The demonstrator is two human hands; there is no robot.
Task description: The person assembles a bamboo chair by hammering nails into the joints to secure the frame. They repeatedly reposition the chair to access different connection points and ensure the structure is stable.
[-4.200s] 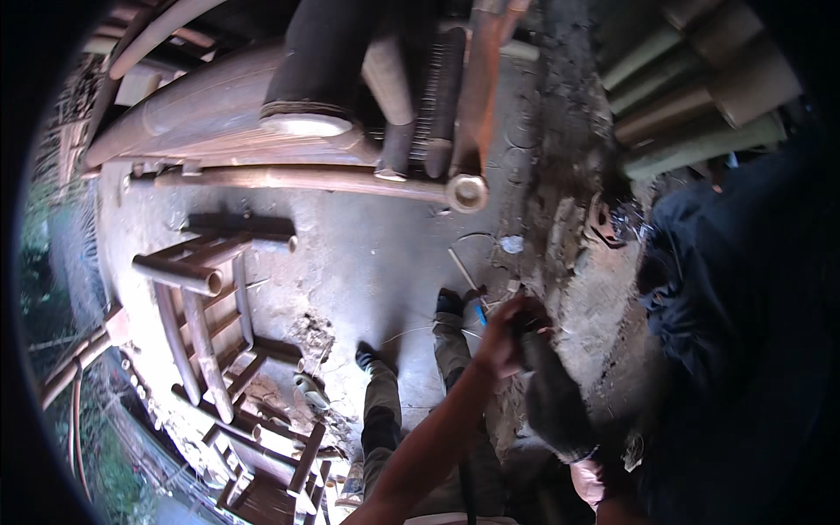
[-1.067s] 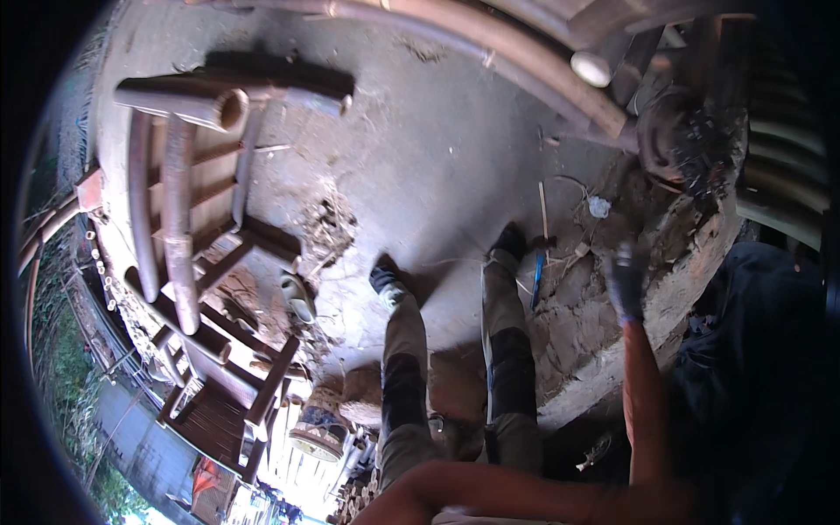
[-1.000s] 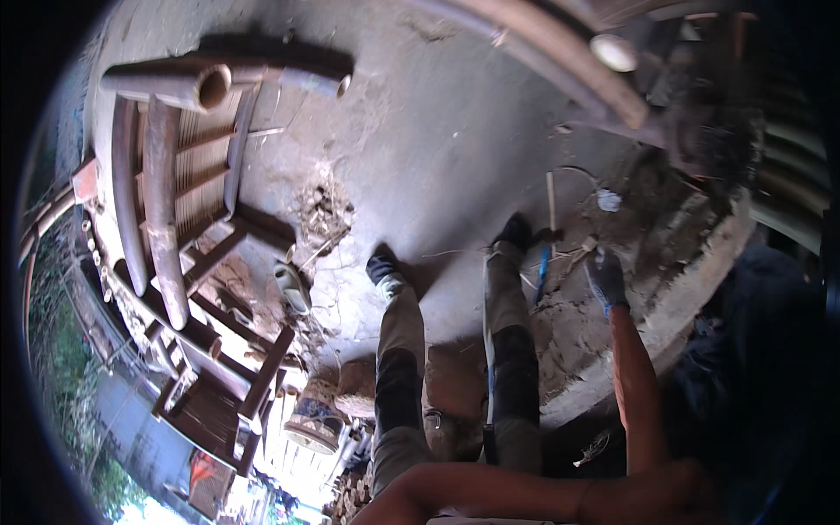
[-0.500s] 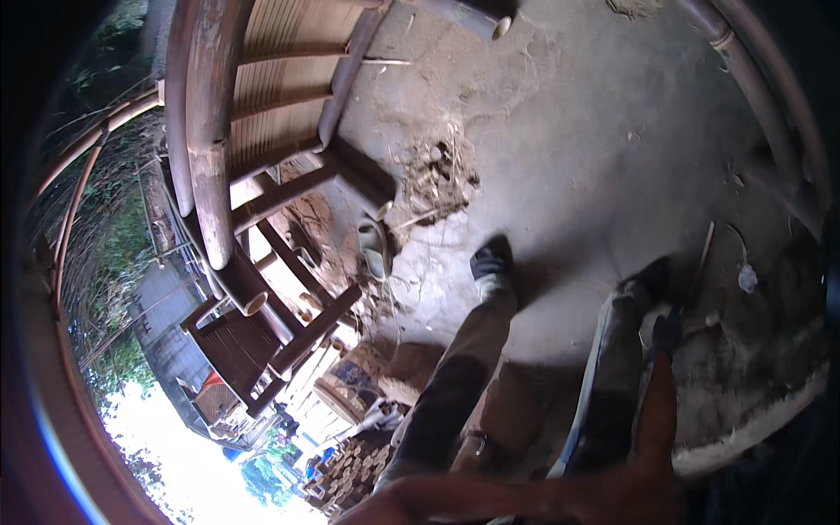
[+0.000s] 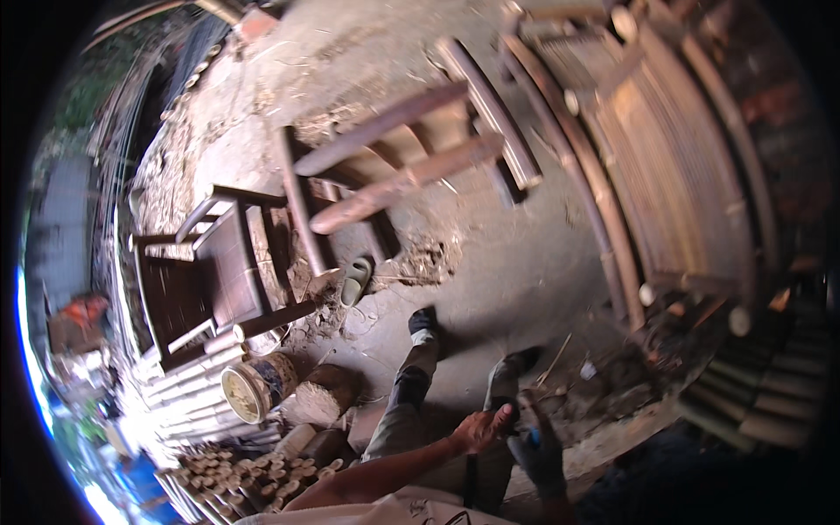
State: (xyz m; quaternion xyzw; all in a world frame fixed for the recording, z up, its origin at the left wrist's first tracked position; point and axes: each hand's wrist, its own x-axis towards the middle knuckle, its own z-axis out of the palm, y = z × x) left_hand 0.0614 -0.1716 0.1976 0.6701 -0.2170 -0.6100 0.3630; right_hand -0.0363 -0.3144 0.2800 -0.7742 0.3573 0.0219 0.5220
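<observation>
My left hand (image 5: pixel 478 432) is bare and lies over my lap, fingers curled in and thumb toward the right. Whatever it may grip is hidden. Right beside it is my right hand (image 5: pixel 542 462) in a grey glove, its fingers bent around a spot where a small blue patch (image 5: pixel 534 436) shows. That blue thing is too small and blurred to name. The two hands are close together, nearly touching. A bamboo frame (image 5: pixel 407 184) with dark rails stands on the floor ahead, out of reach of both hands.
Bamboo chairs stand at left (image 5: pixel 232 254) and right (image 5: pixel 674 166). A bucket (image 5: pixel 245 394), a log (image 5: pixel 324 394) and stacked cut bamboo (image 5: pixel 236 481) lie at lower left. An olive slipper (image 5: pixel 356 282) rests on the floor near my feet. Split bamboo (image 5: pixel 761 394) lies at right.
My view has swung, so the right-hand chair and the bucket now show more fully. The gloved hand has come up from low beside my leg to meet the bare hand.
</observation>
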